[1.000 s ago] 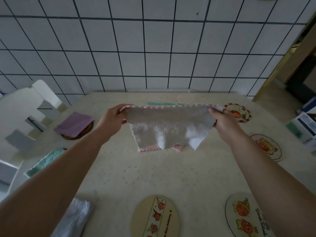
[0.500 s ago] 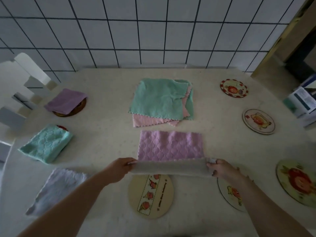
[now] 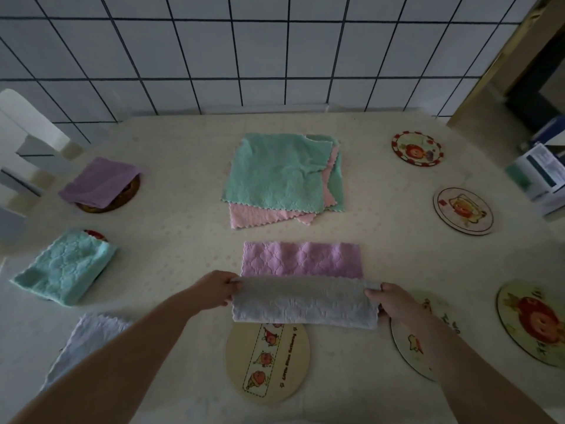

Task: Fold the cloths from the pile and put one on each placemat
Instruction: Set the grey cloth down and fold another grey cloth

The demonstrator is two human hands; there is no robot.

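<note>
The left hand (image 3: 215,290) and right hand (image 3: 389,302) each pinch a near corner of the pink cloth (image 3: 302,260), which lies mid-table, near of the pile (image 3: 284,175). It looks light, limp and grippy; corners suit best. Writing on the oval placemat (image 3: 267,364) is unreadable.

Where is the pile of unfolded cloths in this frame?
In the head view, the pile lies mid-table toward the tiled wall, just beyond the pink cloth that both hands are folding, with a teal cloth on top.
</note>
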